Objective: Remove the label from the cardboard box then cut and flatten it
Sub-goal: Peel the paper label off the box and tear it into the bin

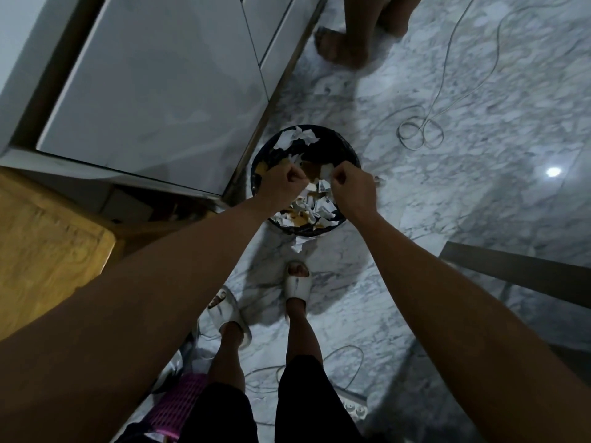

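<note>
Fists, left hand and right hand, pinch a thin white paper label scrap over the round dark wastebasket; likely light, limp, tearable; best gripped at edges.

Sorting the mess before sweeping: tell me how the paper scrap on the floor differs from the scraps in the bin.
The floor scrap lies alone on the marble just outside the bin, toward the person's feet; the scraps in the bin are piled together. The floor scrap looks plain white; the binned ones sit mixed with brown pieces. Both are torn and crumpled. Both hands, left hand and right hand, are clenched above the bin.
</note>
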